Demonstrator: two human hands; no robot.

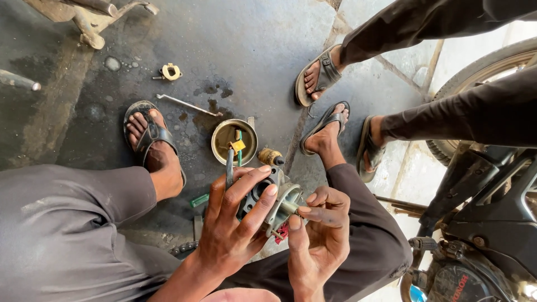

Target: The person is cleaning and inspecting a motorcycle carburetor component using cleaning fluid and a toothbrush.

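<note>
Left hand (235, 223) wraps the carburettor body (271, 201), grip closed; right hand (319, 235) pinches its brass fitting (289, 208)

Dark, oil-stained floor (235, 45) meets pale stone paving (470, 50) in daylight

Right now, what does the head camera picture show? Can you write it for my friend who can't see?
Seen from above, a crouching person's left hand holds a grey metal carburetor while the right hand pinches a small part at its side. On the oily stone floor beyond sit a small metal bowl, loose parts, sandalled feet, and a motorcycle at right.
</note>
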